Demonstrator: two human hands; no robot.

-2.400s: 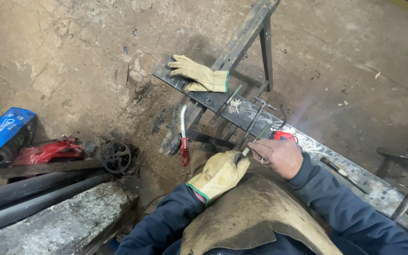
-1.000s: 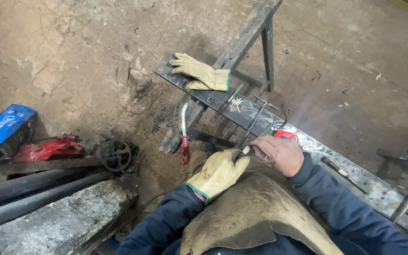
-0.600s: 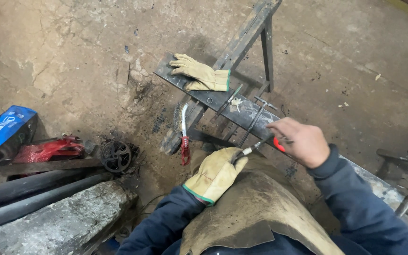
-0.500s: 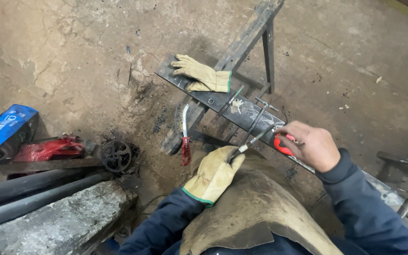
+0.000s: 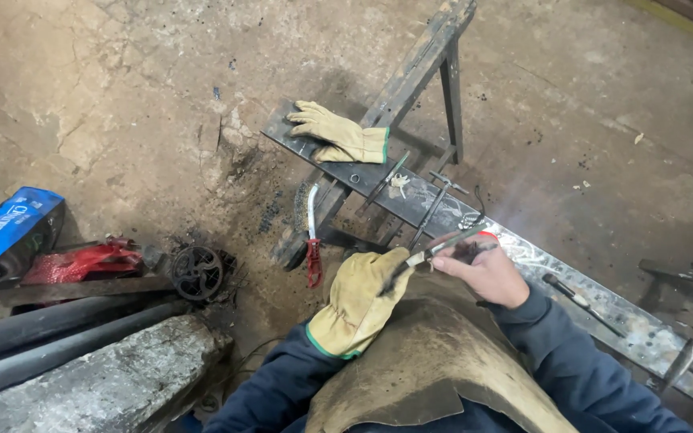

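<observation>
1. Two hands meet over a leather apron point(image 5: 435, 369) just below the long steel bar point(image 5: 603, 309) that runs on a slant across the trestle point(image 5: 435, 48).
2. The thing in hand is a pair of pliers with red grips point(image 5: 443, 244). It lies between the two hands, its narrow metal nose pointing toward the gloved fingers and its red grips mostly hidden inside the bare palm.
3. The left hand point(image 5: 360, 301) wears a tan work glove with a green cuff. Its fingers are curled, and the fingertips touch the nose of the pliers. Whether anything is pinched between them cannot be told; the spot is too small to read.
4. The right hand point(image 5: 479, 269) is bare. It is closed around the grips, knuckles up, wrist level, with the blue sleeve running back toward the lower right.
5. Both forearms converge from the bottom edge, the left one rising steeply, the right one lying lower and flatter across the apron.
6. One spare tan glove point(image 5: 342, 136) lies flat on the far end of the bar, well apart from both hands.
7. Several thin metal rods point(image 5: 431, 208) rest across the bar, just beyond the right hand.
8. A red-handled tool point(image 5: 312, 236) hangs beside the trestle leg, left of the gloved hand.
9. On the floor at left lie a blue box point(image 5: 10, 232) and a small black wheel point(image 5: 196, 271).
</observation>
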